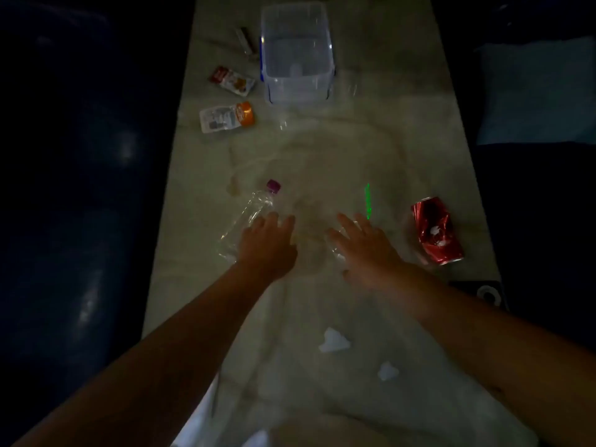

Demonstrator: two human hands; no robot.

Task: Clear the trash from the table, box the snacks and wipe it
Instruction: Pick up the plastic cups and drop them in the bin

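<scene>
Both arms are reaching out over the table (419,130). I am seeing my left hand (267,243) lying with flat fingers on the bottle (248,217), which is on its side, likely so I can pick it up as trash. My right hand (364,250) is spreading wide, holding nothing; something clear may be under it, but I cannot tell. Just right is lying a crushed can (435,230). Two tissue bits (333,341) are sitting near me. Far off, two snacks (227,117) are waiting beside the empty box (296,56), ready for packing.
</scene>
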